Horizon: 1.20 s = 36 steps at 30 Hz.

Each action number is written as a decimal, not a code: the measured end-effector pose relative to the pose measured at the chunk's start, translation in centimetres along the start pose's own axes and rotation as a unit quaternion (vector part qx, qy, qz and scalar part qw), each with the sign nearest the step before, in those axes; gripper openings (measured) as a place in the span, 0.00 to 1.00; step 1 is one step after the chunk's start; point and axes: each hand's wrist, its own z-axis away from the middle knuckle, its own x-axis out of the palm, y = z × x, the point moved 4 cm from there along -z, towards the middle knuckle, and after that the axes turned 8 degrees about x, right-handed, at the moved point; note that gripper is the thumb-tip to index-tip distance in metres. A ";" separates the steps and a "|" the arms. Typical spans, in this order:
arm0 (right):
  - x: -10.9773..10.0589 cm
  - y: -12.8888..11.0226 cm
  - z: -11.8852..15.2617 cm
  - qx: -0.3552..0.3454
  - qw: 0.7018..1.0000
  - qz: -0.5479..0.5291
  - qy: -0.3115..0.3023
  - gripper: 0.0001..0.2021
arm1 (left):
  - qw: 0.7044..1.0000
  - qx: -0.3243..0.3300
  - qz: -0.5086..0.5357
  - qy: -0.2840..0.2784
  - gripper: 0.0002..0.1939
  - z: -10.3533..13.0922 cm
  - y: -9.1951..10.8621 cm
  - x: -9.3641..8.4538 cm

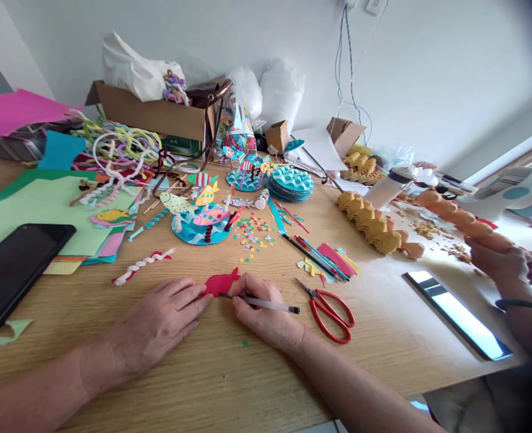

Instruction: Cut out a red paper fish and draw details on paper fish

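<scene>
A red paper fish [220,283] lies on the wooden table in front of me. My left hand [160,319] rests flat, its stretched fingertips pressing the fish's left end. My right hand [266,307] is closed around a pen [270,305] with a pale barrel and a dark end, its tip at the fish's lower right edge. Scissors [331,313] with red handles lie spread to the right of that hand. Beyond the fish stands a blue wavy paper base [202,233] with decorated paper fish [211,217]. A twisted white and red pipe cleaner [143,266] lies past my left hand.
At left are a black phone [20,267] and coloured paper sheets [53,204]. Pens [317,258], confetti [252,231] and yellow egg-carton strips [369,222] lie beyond. At right, another person's hands [500,261] hold an orange carton strip near a second phone [457,316].
</scene>
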 end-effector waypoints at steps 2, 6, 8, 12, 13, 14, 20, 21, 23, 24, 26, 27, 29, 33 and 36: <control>0.0 0.0 0.0 0.001 1.000 0.001 -0.002 0.03 | 1.000 -0.001 -0.001 -0.007 0.17 -0.1 0.1 -0.1; 0.1 0.0 -0.1 0.000 1.000 0.001 -0.005 0.03 | 1.000 -0.012 0.005 -0.025 0.17 -0.2 0.2 0.1; 0.1 -0.1 -0.1 -0.005 1.000 -0.001 -0.006 0.03 | 0.999 -0.013 0.010 -0.030 0.17 -0.2 0.2 0.2; 0.1 -0.2 0.0 -0.010 1.000 -0.003 -0.007 0.04 | 0.999 -0.016 0.017 -0.039 0.18 -0.2 0.2 0.3; 0.1 -0.2 0.0 -0.011 1.000 -0.002 -0.006 0.04 | 0.999 -0.016 0.019 -0.042 0.18 -0.2 0.2 0.3; 0.1 -0.2 0.0 -0.011 1.000 -0.002 -0.005 0.04 | 0.999 -0.016 0.020 -0.043 0.19 -0.1 0.2 0.3; 0.1 -0.3 0.0 -0.011 1.000 0.006 -0.003 0.05 | 0.998 -0.021 0.024 -0.045 0.18 0.1 0.2 0.6; 0.1 -0.2 0.0 -0.012 1.000 0.004 -0.005 0.04 | 0.998 -0.023 0.024 -0.046 0.18 0.1 0.2 0.7; 0.1 -0.2 0.0 -0.013 1.000 -0.001 -0.007 0.04 | 0.998 -0.024 0.024 -0.045 0.19 0.1 0.2 0.6; 0.1 -0.2 0.0 -0.013 1.000 -0.004 -0.006 0.04 | 0.999 -0.023 0.023 -0.043 0.19 0.0 0.2 0.6; 0.2 -0.1 0.0 -0.009 1.000 -0.007 -0.006 0.04 | 0.999 -0.017 0.023 -0.036 0.19 0.0 0.2 0.5; 0.2 -0.1 -0.1 -0.006 1.000 -0.007 -0.005 0.04 | 0.999 -0.014 0.023 -0.034 0.19 -0.1 0.2 0.4; 0.2 -0.1 -0.1 -0.001 1.000 -0.008 -0.005 0.04 | 0.999 -0.009 0.025 -0.032 0.19 -0.1 0.2 0.4; 0.1 -0.1 -0.1 -0.001 1.000 -0.008 0.002 0.05 | 0.999 -0.014 0.020 -0.039 0.19 0.0 0.2 0.4; 0.1 -0.1 -0.1 -0.004 1.000 -0.007 0.007 0.05 | 0.999 -0.013 0.018 -0.043 0.19 0.0 0.2 0.5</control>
